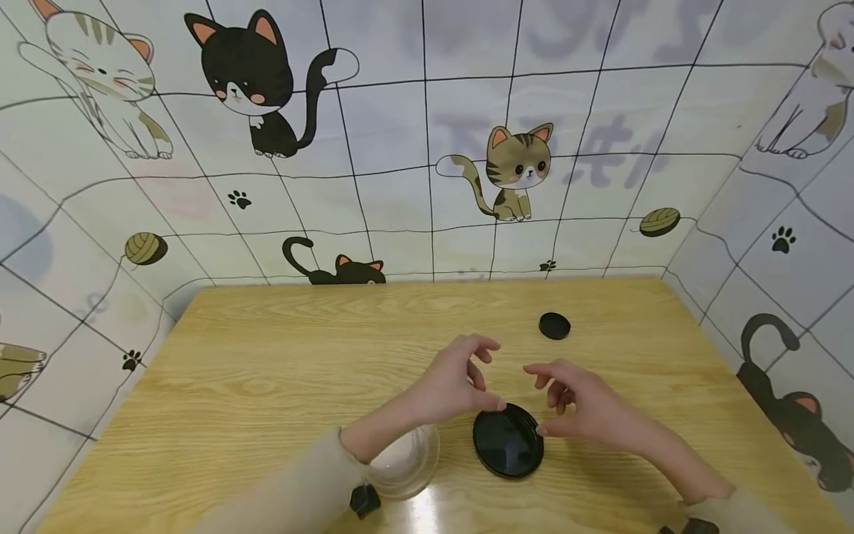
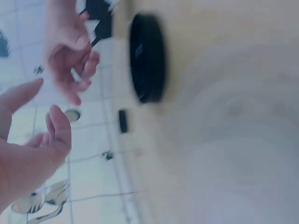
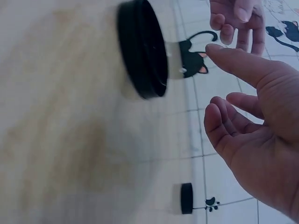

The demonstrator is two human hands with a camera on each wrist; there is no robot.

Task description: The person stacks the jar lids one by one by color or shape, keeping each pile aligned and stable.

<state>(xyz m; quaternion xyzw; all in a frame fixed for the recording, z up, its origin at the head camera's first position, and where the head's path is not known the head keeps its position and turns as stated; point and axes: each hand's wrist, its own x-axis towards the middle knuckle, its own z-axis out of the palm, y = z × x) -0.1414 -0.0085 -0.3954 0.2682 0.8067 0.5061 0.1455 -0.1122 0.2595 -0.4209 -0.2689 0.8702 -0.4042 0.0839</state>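
A round black lid [image 1: 508, 449] lies on the wooden table, its raised rim and hollow side facing up. My left hand [image 1: 457, 382] hovers at the lid's upper left, fingers loosely bent and holding nothing. On the other side, my right hand [image 1: 583, 404] is also in the air with relaxed, parted fingers. Both wrist views show the lid [image 2: 152, 58] apart from the fingers. Partly hidden under my left forearm is a clear round container [image 1: 416, 475], seen blurred and close in the left wrist view.
Farther back on the table [image 1: 320, 326] lies a small black disc [image 1: 554, 325], like a cap. A cat-patterned cloth or wall covering [image 1: 394, 133] encloses the back and both sides. A dark wrist device [image 1: 365, 500] sits by my left sleeve.
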